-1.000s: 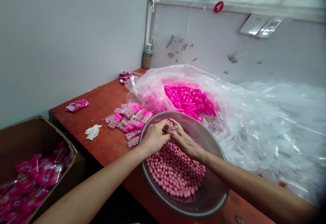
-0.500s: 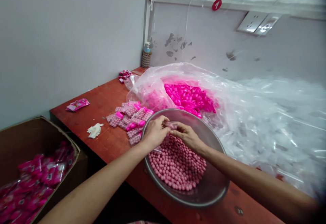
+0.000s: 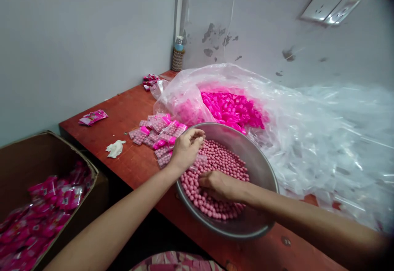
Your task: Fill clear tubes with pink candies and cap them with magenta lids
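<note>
A grey metal bowl (image 3: 265, 221) holds many small round pink beads (image 3: 226, 156). My left hand (image 3: 186, 150) is over the bowl's left side with its fingers closed. From beneath it shows a small clear plastic bag (image 3: 200, 161), partly hidden by the hand. Down in the beads is my right hand (image 3: 220, 184), its fingers curled and their tips out of sight among them. Left of the bowl, near my left hand, lies a pile of clear packets (image 3: 160, 124) filled with pink beads and bright pink pieces.
Behind the bowl, a large clear bag (image 3: 184, 82) holds bright pink plastic pieces (image 3: 230, 109). Clear plastic bags (image 3: 332, 148) cover the right side. A cardboard box (image 3: 97, 172) of pink packets stands left of the red table (image 3: 129, 176), with white crumpled tissue (image 3: 115, 148) on top.
My right hand has left my left hand and moved down into the beads. My left hand stays over the bowl's left side. The view has tilted down slightly.
</note>
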Demonstrator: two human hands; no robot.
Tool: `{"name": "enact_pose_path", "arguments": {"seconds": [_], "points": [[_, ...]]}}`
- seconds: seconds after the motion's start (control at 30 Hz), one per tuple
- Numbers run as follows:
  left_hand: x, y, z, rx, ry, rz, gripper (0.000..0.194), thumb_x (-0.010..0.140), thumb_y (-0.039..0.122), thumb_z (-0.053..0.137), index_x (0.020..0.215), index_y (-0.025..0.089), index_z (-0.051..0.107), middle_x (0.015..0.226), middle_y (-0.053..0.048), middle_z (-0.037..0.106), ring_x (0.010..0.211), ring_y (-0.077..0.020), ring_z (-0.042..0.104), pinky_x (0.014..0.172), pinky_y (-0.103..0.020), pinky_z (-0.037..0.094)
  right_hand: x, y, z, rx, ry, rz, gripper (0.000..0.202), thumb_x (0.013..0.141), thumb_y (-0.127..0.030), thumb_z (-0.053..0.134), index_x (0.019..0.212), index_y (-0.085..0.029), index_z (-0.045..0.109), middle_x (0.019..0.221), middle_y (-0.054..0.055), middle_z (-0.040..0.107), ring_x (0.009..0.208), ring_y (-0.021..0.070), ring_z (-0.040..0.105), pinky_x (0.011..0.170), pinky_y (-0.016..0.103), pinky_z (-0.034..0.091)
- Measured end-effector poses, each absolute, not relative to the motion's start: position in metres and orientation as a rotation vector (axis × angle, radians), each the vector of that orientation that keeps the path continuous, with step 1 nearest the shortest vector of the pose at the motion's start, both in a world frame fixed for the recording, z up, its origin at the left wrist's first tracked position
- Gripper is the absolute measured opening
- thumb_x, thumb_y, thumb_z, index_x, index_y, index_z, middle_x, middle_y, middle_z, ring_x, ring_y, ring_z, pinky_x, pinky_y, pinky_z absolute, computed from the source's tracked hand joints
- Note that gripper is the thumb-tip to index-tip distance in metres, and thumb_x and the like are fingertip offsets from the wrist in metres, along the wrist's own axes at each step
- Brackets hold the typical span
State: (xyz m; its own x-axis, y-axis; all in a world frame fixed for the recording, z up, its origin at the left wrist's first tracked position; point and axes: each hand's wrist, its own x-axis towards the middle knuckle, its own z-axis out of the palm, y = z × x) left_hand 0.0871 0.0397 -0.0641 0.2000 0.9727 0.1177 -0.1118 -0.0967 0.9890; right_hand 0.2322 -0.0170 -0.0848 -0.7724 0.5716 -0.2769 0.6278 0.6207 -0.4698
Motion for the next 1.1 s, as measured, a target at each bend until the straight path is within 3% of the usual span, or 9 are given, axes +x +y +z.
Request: {"name": "enact_pose_path", "arguments": {"seconds": [0.17,0.27,0.37,0.47,0.6,0.7,0.8,1.1], "points": [[0.082,0.034,-0.055,1.215,0.83,1.209,0.02,0.079,0.023,0.05,0.094,0.012,0.058,0.093,-0.007,0.062,0.084,-0.0155,0.06,0.077,-0.029,0.051,0.245,-0.004,-0.067,1.436,2.336,-2.013,0.012,0.075,-0.024,0.06,0.076,-0.013,0.055,0.068,-0.003,0.053,0.063,0.0103,0.049,0.058,0.021,0.04],[0.078,0.029,-0.049,1.166,0.822,1.088,0.029,0.08,0.032,0.052,0.098,0.011,0.06,0.097,-0.01,0.063,0.093,-0.0197,0.059,0.083,-0.033,0.048,0.252,0.0,-0.054,1.561,2.261,-2.378,0.017,0.072,-0.026,0.063,0.081,-0.014,0.056,0.075,-0.001,0.056,0.072,0.0129,0.053,0.067,0.025,0.044],[0.078,0.024,-0.045,1.234,0.788,0.9,0.034,0.074,0.031,0.06,0.101,0.011,0.061,0.1,-0.01,0.064,0.096,-0.0226,0.058,0.084,-0.033,0.047,0.252,0.002,-0.046,1.665,2.281,-2.511,0.028,0.069,-0.028,0.067,0.092,-0.015,0.056,0.082,0.0,0.058,0.078,0.015,0.055,0.074,0.029,0.046],[0.082,0.024,-0.045,1.335,0.712,0.832,0.032,0.07,0.023,0.064,0.101,0.011,0.061,0.1,-0.01,0.064,0.095,-0.0219,0.058,0.086,-0.033,0.045,0.253,0.002,-0.042,1.82,2.379,-2.401,0.033,0.069,-0.032,0.067,0.095,-0.015,0.056,0.083,0.001,0.059,0.08,0.0168,0.057,0.074,0.032,0.048],[0.087,0.031,-0.047,1.414,0.782,0.807,0.028,0.075,0.023,0.058,0.1,0.011,0.061,0.095,-0.009,0.064,0.088,-0.0206,0.059,0.081,-0.032,0.046,0.267,0.002,-0.037,1.969,2.733,-1.771,0.029,0.074,-0.031,0.064,0.097,-0.016,0.053,0.083,0.003,0.059,0.075,0.0156,0.058,0.068,0.028,0.049],[0.088,0.037,-0.048,1.521,0.73,0.727,0.029,0.076,0.021,0.055,0.103,0.013,0.062,0.099,-0.008,0.064,0.093,-0.0215,0.058,0.085,-0.033,0.044,0.281,0.005,-0.027,1.701,3.107,-1.236,0.042,0.08,-0.025,0.059,0.118,-0.021,0.043,0.104,0.007,0.057,0.086,0.0151,0.057,0.076,0.028,0.048],[0.089,0.041,-0.046,1.632,0.68,0.675,0.031,0.077,0.019,0.054,0.107,0.015,0.062,0.105,-0.007,0.063,0.101,-0.0225,0.055,0.091,-0.033,0.04,0.29,0.009,-0.019,1.378,3.291,-0.865,0.033,0.084,-0.02,0.052,0.117,-0.022,0.047,0.109,0.008,0.054,0.097,0.0154,0.053,0.082,0.028,0.045],[0.097,0.041,-0.041,1.888,0.828,0.506,0.026,0.079,0.029,0.053,0.101,0.024,0.066,0.101,-0.004,0.065,0.096,-0.0221,0.057,0.088,-0.031,0.041,0.299,-0.005,-0.03,1.401,3.182,-0.724,0.013,0.086,-0.023,0.05,0.089,-0.013,0.056,0.078,0.005,0.059,0.073,0.0126,0.055,0.067,0.022,0.044]]}}
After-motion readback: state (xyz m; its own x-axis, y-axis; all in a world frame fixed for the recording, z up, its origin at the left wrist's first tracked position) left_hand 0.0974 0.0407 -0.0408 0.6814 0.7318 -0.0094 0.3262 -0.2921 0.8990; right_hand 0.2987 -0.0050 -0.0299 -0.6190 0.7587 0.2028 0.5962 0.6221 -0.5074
